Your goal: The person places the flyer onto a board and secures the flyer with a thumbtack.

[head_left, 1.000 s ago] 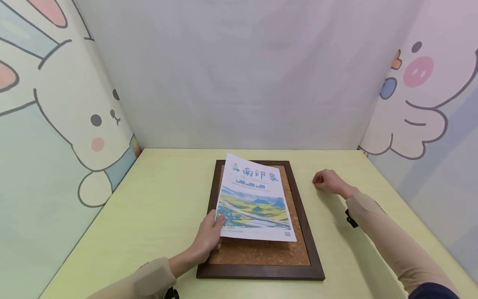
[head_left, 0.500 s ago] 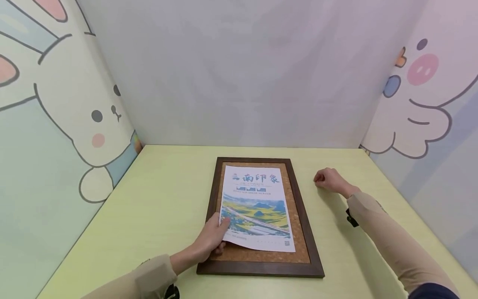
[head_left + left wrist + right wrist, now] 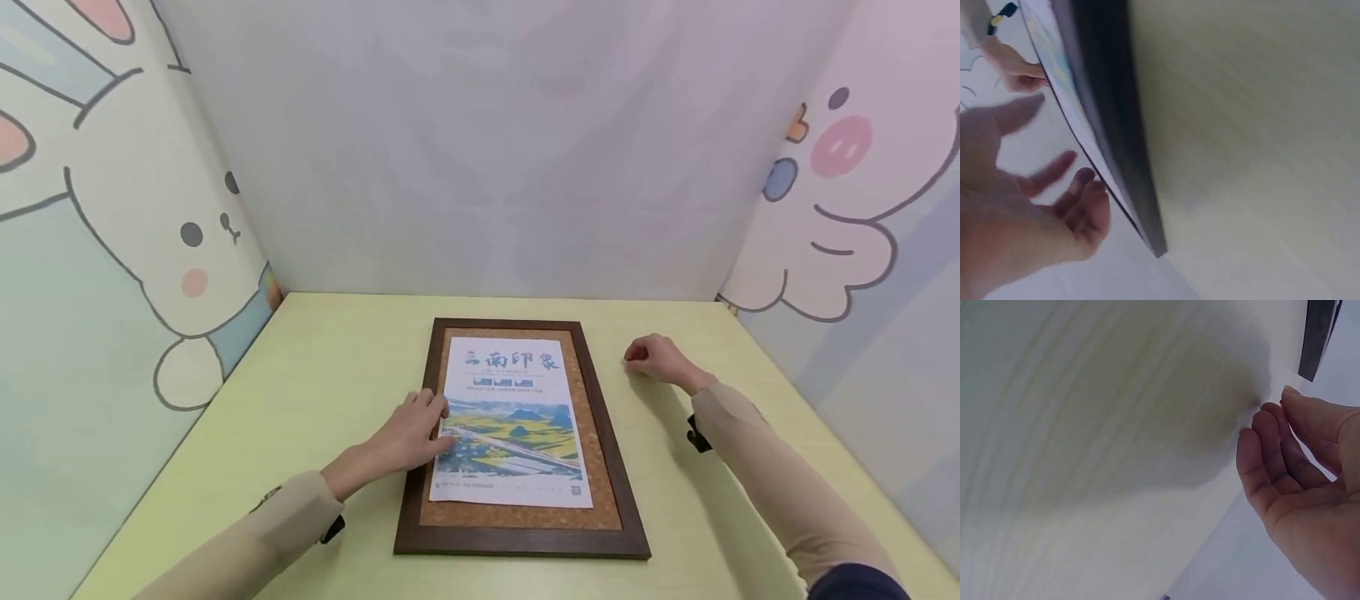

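A printed poster (image 3: 517, 433) with blue lettering and a painted landscape lies flat on a cork board (image 3: 540, 518) with a dark wooden frame. My left hand (image 3: 408, 429) hovers at the poster's left edge, its fingers loosely bent and spread. Daylight shows between those fingers and the frame (image 3: 1107, 112) in the left wrist view. To the right of the board, my right hand (image 3: 660, 362) is close over the table. Its thumb and forefinger pinch a tiny red pin-like piece (image 3: 1282, 404), mostly hidden by the fingertips.
The board lies on a pale yellow-green table (image 3: 330, 358). A plain grey-white backdrop (image 3: 480, 167) rises behind it. Side panels with a cartoon rabbit (image 3: 150, 250) and a cartoon white animal (image 3: 840, 225) flank the table.
The poster has come down from a tilted, raised position to lie flat on the cork. My left hand has let go of its lower left edge and moved slightly up. The right hand stays nearly still.
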Tool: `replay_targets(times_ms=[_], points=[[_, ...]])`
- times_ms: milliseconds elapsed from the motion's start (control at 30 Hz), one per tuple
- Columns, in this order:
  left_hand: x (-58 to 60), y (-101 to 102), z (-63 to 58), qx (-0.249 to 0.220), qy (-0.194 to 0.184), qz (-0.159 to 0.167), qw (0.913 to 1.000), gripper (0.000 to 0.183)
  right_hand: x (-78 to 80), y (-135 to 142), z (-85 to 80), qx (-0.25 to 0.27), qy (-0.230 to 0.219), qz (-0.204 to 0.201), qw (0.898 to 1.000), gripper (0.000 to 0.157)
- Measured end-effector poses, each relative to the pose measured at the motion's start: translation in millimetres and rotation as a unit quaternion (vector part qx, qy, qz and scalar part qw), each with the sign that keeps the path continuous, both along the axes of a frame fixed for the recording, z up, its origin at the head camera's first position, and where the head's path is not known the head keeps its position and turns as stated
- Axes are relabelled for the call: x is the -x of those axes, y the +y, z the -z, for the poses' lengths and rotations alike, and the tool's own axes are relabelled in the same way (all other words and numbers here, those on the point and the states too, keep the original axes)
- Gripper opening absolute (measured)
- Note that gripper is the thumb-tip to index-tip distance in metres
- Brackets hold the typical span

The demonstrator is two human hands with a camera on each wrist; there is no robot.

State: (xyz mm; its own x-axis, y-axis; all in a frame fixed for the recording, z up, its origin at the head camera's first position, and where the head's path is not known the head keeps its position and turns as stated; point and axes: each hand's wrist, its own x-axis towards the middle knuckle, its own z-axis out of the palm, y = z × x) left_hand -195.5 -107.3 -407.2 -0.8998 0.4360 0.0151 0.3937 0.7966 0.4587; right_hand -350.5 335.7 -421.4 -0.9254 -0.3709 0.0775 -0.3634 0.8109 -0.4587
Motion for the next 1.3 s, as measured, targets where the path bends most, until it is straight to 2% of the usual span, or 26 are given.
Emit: replay_targets(times_ms=[100, 200, 300, 700, 1000, 1300], points=[[8.2, -6, 9.2, 0.04, 0.019, 0.051, 0.9977, 0.056, 6.8, -8, -1.2, 0.024, -0.034, 0.009, 0.999, 0.014], [12.9, -12, 16.6, 0.059, -0.001, 0.088, 0.9944, 0.077, 14.7, -17, -2.0, 0.048, -0.062, 0.021, 0.997, 0.015], [15.0, -14, 20.1, 0.065, -0.02, 0.105, 0.9922, 0.087, 23.4, -27, -4.8, 0.07, -0.071, 0.025, 0.995, 0.016], [16.0, -10, 21.9, 0.08, -0.016, 0.117, 0.9897, 0.09, 62.8, -76, -22.5, 0.139, -0.108, 0.019, 0.984, 0.023], [18.1, -7, 19.9, 0.088, -0.012, 0.115, 0.9894, 0.09, 83.2, -117, -30.3, 0.107, -0.129, 0.007, 0.986, 0.02], [18.3, -4, 16.7, 0.086, -0.022, 0.115, 0.9893, 0.09, 89.1, -154, -29.3, 0.095, -0.149, -0.026, 0.984, 0.019]])
